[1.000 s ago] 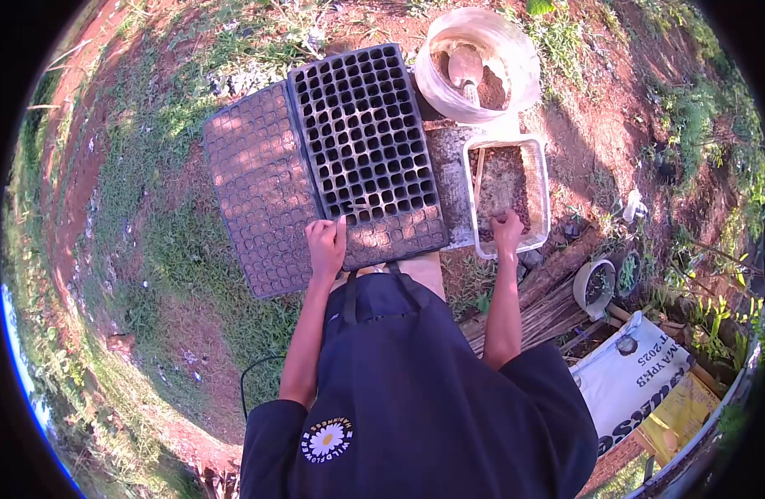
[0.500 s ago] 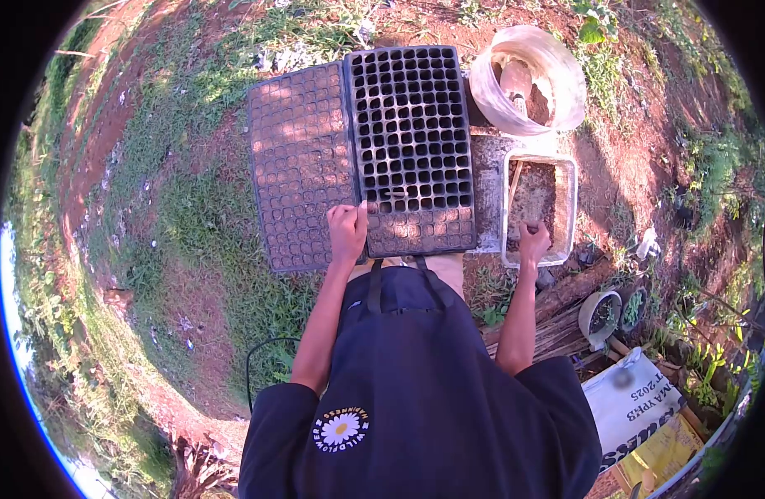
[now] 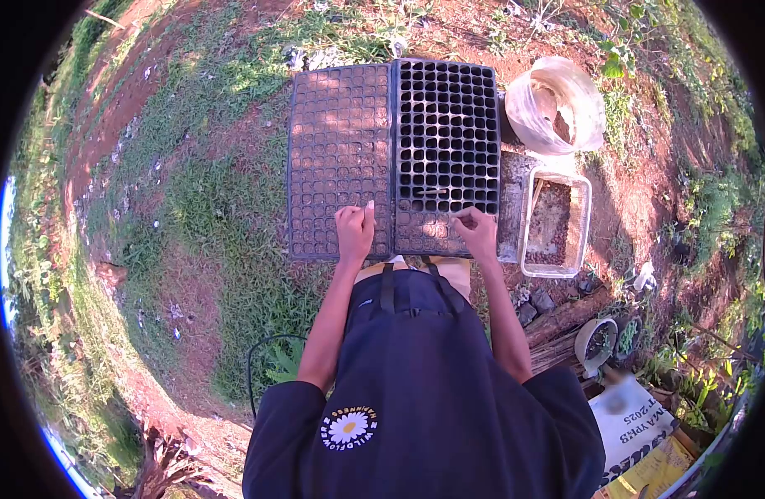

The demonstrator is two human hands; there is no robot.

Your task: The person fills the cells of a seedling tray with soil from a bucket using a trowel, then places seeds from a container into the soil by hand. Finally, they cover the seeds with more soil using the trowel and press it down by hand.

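Observation:
Two black seedling trays lie side by side in front of me. The left tray point(image 3: 341, 150) has its cells filled with brown soil. The right tray point(image 3: 447, 133) has mostly hollow cells, with soil-filled rows at its near end and a small stick point(image 3: 430, 192) lying across some cells. My left hand point(image 3: 355, 233) is closed over the near right part of the filled tray, its contents hidden. My right hand point(image 3: 479, 234) pinches above the soil-filled rows of the right tray; whatever is between its fingertips is too small to make out.
To the right stands a rectangular tub point(image 3: 554, 262) holding small dark bits and a stick. Behind it is a round translucent container point(image 3: 542, 112) with soil and a scoop-like thing inside. Logs point(image 3: 569, 320), a small pot point(image 3: 597, 345) and a printed banner point(image 3: 628, 424) lie at lower right.
My right hand has come out of the rectangular tub and moved left over the near rows of the right tray. My left hand stays closed near the trays' inner edge. The view has shifted.

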